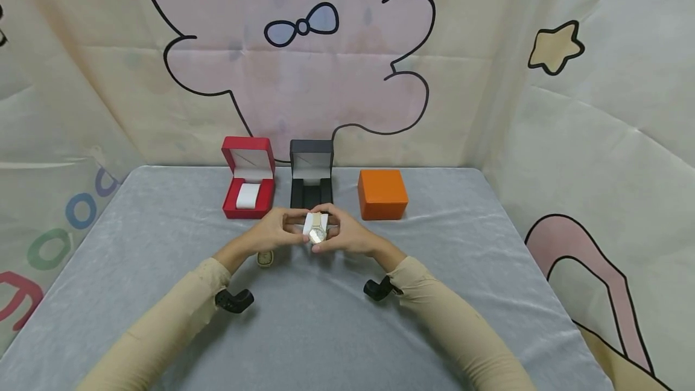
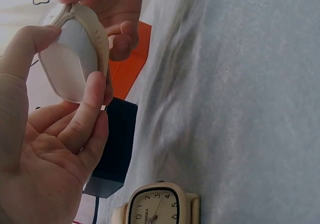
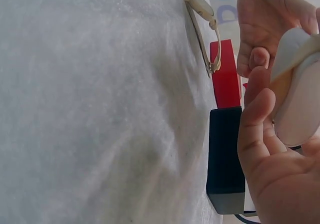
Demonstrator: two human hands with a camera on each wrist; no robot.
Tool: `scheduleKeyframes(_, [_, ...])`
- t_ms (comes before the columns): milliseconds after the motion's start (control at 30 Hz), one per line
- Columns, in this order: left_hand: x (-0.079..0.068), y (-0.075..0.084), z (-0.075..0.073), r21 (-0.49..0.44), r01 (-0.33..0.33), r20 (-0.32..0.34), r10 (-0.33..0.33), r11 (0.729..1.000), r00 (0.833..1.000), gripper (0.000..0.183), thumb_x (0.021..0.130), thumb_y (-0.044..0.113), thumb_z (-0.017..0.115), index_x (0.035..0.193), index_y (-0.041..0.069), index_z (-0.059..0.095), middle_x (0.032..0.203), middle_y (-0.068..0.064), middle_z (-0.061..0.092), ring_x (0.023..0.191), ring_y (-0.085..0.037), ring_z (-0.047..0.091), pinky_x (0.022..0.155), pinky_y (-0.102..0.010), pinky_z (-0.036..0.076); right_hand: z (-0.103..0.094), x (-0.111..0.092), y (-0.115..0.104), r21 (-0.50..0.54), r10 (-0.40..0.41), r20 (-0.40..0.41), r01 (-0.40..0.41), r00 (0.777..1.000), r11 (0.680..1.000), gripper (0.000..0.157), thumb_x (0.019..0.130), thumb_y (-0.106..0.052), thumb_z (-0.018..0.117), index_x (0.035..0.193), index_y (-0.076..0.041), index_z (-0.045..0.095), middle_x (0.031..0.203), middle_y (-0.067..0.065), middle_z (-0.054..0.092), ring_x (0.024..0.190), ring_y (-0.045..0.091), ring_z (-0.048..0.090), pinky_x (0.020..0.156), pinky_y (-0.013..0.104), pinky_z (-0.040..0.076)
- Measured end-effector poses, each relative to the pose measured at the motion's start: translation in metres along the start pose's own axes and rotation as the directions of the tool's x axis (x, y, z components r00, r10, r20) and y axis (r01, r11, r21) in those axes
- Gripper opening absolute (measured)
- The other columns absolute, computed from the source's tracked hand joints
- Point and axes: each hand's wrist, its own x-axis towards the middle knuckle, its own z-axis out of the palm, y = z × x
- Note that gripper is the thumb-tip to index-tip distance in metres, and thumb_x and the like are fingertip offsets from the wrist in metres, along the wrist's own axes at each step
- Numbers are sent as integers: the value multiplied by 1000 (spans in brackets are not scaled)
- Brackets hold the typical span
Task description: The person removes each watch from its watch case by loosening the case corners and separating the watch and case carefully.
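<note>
Above the table, in front of the boxes, both hands hold a white watch cushion [image 2: 60,72] with a cream-strapped wristwatch [image 1: 317,234] wrapped around it. My left hand [image 1: 276,228] grips one end of the cushion between thumb and fingers, a fingertip lying against the strap [image 2: 101,47]. From the opposite end, my right hand [image 1: 349,234] grips it with curled fingers. The watch dial faces up toward the head camera. Below the left wrist a second cream watch [image 2: 156,206] rests on the table, its squarish dial showing in the left wrist view.
Along the back of the table stand a red watch box [image 1: 248,213] with its lid up and a white cushion [image 1: 248,196] inside, a black watch box [image 1: 311,146] with its lid up, and a closed orange box [image 1: 382,195]. A grey cloth [image 1: 326,330] covers the table.
</note>
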Motion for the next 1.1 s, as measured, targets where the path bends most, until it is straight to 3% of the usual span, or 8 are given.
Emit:
scheduleKeyframes(233, [2, -1, 2, -34, 11, 47, -10, 999, 999, 69, 89, 11, 75, 146, -11, 44, 136, -28, 61, 94, -12, 71, 79, -21, 56, -1, 0, -1, -53, 11, 7, -10, 1000, 999, 67, 80, 5, 79, 131, -10, 40, 99, 8, 63, 79, 13, 69, 70, 24, 56])
scheduleKeyframes(500, [2, -6, 6, -72, -37, 49, 41, 997, 998, 65, 89, 5, 74, 144, -14, 44, 132, -31, 62, 97, -10, 70, 80, -21, 57, -1, 0, 0, -105, 7, 9, -6, 1000, 994, 61, 79, -1, 82, 122, -10, 39, 104, 7, 63, 78, 13, 67, 70, 23, 55])
scheduleKeyframes(800, [2, -6, 10, -108, -55, 7, 56, 993, 998, 64, 89, 5, 73, 143, -16, 44, 134, -33, 61, 116, -24, 67, 89, -21, 57, 0, -2, 1, -120, -2, -22, -1, 1000, 993, 58, 80, -2, 81, 119, -11, 38, 104, 8, 59, 78, 13, 66, 70, 22, 55])
scheduleKeyframes(967, [3, -6, 12, -138, -26, -75, 15, 990, 997, 59, 90, 5, 72, 141, -10, 48, 137, -30, 60, 112, -19, 68, 87, -22, 57, 2, -1, 3, -90, -33, -85, 25, 996, 996, 62, 85, -3, 77, 136, -8, 42, 115, 17, 62, 81, 16, 70, 72, 24, 57])
scheduleKeyframes(1100, [4, -5, 15, -94, -17, -151, 2, 995, 989, 61, 90, 9, 73, 143, -7, 47, 138, -28, 59, 113, -24, 68, 88, -24, 57, 4, -1, 0, -169, -60, -167, 31, 984, 985, 70, 86, -9, 79, 146, -8, 44, 119, 19, 62, 78, 15, 68, 72, 24, 57])
